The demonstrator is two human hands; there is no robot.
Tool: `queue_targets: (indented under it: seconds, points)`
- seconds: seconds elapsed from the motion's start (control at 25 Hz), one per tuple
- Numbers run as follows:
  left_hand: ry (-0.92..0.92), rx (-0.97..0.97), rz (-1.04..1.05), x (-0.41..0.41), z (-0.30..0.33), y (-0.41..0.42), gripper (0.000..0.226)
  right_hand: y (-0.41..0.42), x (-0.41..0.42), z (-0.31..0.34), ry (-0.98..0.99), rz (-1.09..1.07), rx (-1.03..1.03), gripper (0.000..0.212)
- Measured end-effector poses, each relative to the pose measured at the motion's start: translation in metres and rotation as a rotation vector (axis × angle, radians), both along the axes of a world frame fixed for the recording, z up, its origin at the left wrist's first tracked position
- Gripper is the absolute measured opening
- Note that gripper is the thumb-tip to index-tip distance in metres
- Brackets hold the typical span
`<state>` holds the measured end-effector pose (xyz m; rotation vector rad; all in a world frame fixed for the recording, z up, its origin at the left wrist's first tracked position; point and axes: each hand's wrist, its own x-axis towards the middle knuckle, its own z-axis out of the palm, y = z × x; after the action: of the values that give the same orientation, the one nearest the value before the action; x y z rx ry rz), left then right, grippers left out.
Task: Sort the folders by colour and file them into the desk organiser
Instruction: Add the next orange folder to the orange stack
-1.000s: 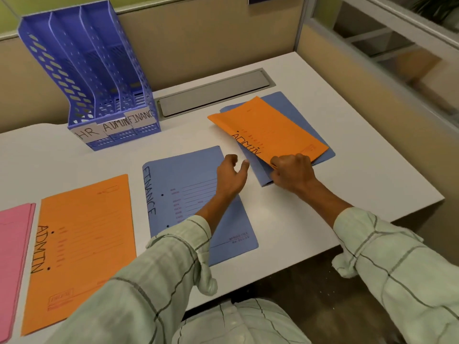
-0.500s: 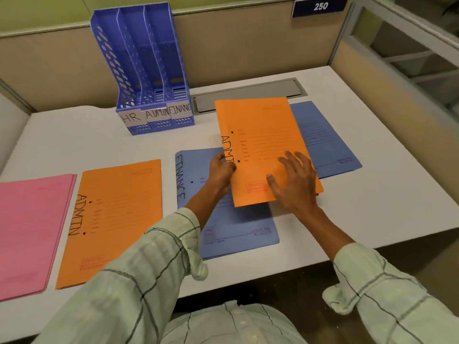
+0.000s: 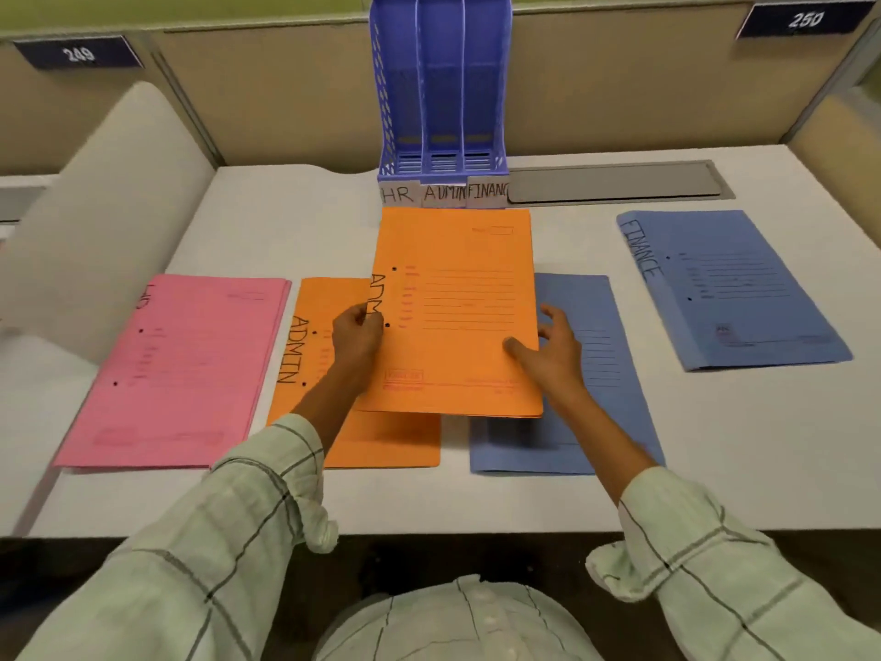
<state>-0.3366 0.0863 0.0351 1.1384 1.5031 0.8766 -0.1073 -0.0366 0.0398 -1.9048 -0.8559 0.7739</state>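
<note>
Left hand (image 3: 356, 332) pinches the raised orange folder (image 3: 457, 312) at its spine; right hand (image 3: 548, 350), fingers loose, steadies its opposite edge above the table (image 3: 267, 221).

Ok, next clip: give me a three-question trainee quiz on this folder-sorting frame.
1. True or false: the left hand grips the spine edge of the raised orange ADMIN card folder.
2. Which labels sit on the blue plastic three-slot desk organiser, left to right?
3. Multiple choice: the raised orange folder partly covers A) only the pink HR card folder; B) the flat orange ADMIN folder and the near blue card folder; C) the far blue FINANCE folder.

Key
1. True; the right hand rests relaxed at the opposite edge, thumb on the cover.
2. HR, ADMIN, FINANCE (its last letter is cut off).
3. B.
</note>
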Motion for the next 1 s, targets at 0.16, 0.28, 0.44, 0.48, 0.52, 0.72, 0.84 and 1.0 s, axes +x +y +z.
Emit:
queue_targets:
  seconds: [0.16,0.28,0.44,0.48,0.52,0.72,0.84,1.0]
  points:
    - [0.228,0.08,0.076,-0.075,-0.01,-0.002,0.026,0.012,-0.081,-0.015,-0.011,0.061,-0.008,0.062]
    - [0.349,0.119,0.047,-0.111,-0.021,-0.008,0.022,0.015,-0.121,-0.028,-0.048,0.061,-0.094,0.063]
    - [0.455,0.091,-0.025,-0.14,-0.031,-0.014,0.023,0.014,-0.157,-0.04,-0.131,0.045,-0.145,0.061]
    - [0.484,0.103,-0.052,-0.143,-0.033,-0.014,0.027,0.015,-0.162,-0.042,-0.149,0.042,-0.155,0.062]
    - [0.516,0.118,-0.071,-0.144,-0.034,-0.014,0.033,0.015,-0.166,-0.043,-0.168,0.043,-0.17,0.064]
    - [0.68,0.161,-0.116,-0.147,-0.034,-0.015,0.043,0.015,-0.181,-0.049,-0.226,0.068,-0.226,0.067]
    - [0.741,0.176,-0.145,-0.147,-0.036,-0.017,0.043,0.012,-0.187,-0.054,-0.269,0.107,-0.242,0.069]
    - [0.844,0.234,-0.189,-0.14,-0.037,-0.023,0.062,0.007,-0.192,-0.056,-0.341,0.202,-0.277,0.075]
